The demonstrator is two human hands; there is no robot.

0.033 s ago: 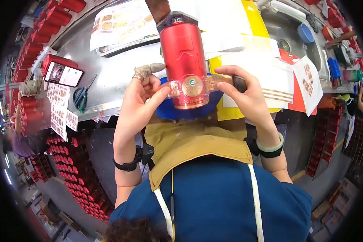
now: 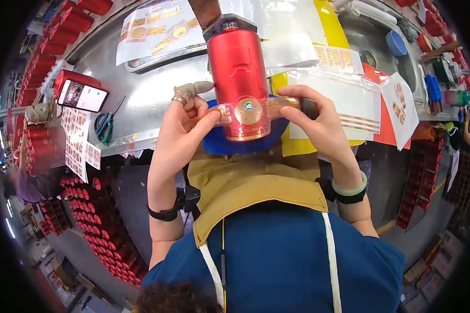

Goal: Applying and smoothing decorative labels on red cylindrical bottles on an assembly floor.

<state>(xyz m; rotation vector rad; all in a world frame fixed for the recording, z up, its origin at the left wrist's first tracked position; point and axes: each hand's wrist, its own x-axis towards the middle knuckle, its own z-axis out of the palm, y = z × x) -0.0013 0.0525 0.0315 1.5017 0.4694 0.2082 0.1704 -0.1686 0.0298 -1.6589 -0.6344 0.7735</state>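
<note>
A glossy red metal cylinder [image 2: 237, 68] lies in front of me, its far end at a dark metal bracket [image 2: 230, 23]. Across its near part stretches a clear decal strip [image 2: 272, 108] with gold patterns and a round gold emblem. My left hand [image 2: 185, 122] pinches the strip's left end; a beige wrapping covers one of its fingers. The right end is pinched between thumb and fingers of my right hand [image 2: 313, 117]. By those fingers shows a dark rounded thing [image 2: 309, 108], its kind unclear. Under the cylinder is a blue piece [image 2: 245, 145], partly hidden.
Left on the metal bench lie green-handled scissors [image 2: 104, 128], a phone [image 2: 82, 96] leaning on a red cylinder, and printed sheets [image 2: 74, 141]. Decal sheets [image 2: 162, 26] lie at the back. To the right are more sheets [image 2: 344, 99] and a sink [image 2: 371, 41] with a blue bowl [image 2: 396, 43].
</note>
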